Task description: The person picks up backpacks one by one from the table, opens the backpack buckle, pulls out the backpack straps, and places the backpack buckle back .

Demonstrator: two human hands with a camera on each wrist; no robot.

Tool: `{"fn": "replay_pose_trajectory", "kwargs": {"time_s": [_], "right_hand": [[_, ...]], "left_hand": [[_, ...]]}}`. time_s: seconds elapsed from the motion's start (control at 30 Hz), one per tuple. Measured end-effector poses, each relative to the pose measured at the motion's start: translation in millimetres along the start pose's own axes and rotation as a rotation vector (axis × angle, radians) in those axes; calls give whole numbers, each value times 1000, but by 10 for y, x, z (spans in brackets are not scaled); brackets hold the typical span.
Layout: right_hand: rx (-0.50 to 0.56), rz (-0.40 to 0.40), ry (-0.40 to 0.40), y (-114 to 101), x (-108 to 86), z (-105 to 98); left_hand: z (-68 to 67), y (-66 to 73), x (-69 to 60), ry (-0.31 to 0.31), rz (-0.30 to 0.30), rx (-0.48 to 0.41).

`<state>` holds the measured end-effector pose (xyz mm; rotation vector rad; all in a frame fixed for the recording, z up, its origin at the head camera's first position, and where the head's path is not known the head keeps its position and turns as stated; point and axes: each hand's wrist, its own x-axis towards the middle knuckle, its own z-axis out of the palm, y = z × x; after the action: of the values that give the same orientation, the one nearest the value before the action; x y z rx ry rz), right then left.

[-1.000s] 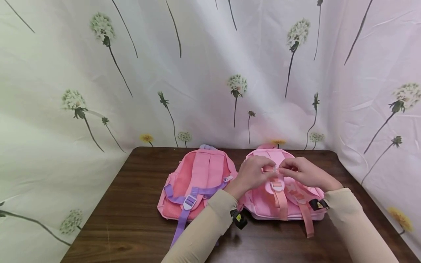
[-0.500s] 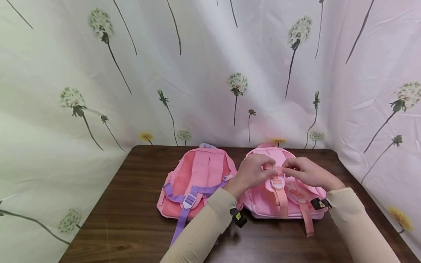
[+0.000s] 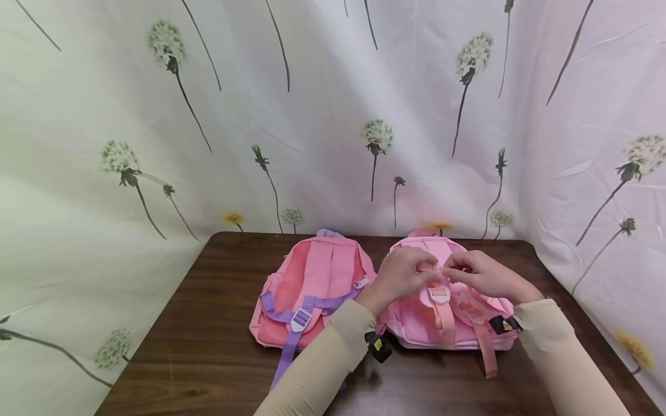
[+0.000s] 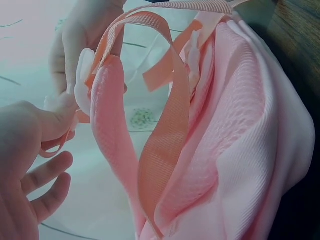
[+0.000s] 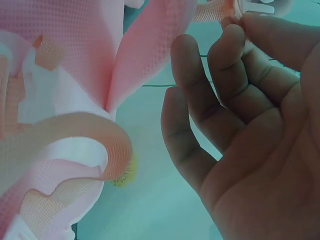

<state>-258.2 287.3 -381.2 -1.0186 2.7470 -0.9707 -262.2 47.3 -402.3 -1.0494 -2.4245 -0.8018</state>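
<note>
The pink backpack (image 3: 416, 332) at the right lies with its straps up; an orange strap (image 3: 444, 323) runs through a white buckle (image 3: 439, 295) on it. Above that buckle my left hand (image 3: 404, 271) pinches a small white clip and orange webbing. In the left wrist view my left hand (image 4: 25, 150) has thumb and forefinger together on the webbing, its other fingers loosely bent. My right hand (image 3: 486, 274) faces it, and in the right wrist view my right hand (image 5: 250, 120) pinches the orange webbing (image 5: 212, 11) beside a white clip between thumb and forefinger.
A second pink backpack (image 3: 317, 260) with purple straps (image 3: 283, 358) and a white buckle (image 3: 300, 319) lies to the left on the dark wooden table (image 3: 208, 323). Behind the table hangs a flower-patterned cloth (image 3: 322, 115).
Both hands stay at the same strap. The small gap between them widened slightly half a second ago and is narrower now. The backpacks have not moved on the table.
</note>
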Motion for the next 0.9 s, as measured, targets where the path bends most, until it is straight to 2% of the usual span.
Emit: {"fn": "replay_pose_trajectory", "kwargs": {"time_s": [0.23,0.6,0.73,0.9], "right_hand": [[41,38,-34,-9,-32,-20],[-14,-22,-24,-46,6,-69],[-6,-13,-3,-34,18,-54],[23,4,14,-13,7,-32]], "left_hand": [[2,2,5,10,-6,-1],[10,1,38,7,44,19],[7,-3,45,14,32,52],[8,-3,37,14,-4,44]]}}
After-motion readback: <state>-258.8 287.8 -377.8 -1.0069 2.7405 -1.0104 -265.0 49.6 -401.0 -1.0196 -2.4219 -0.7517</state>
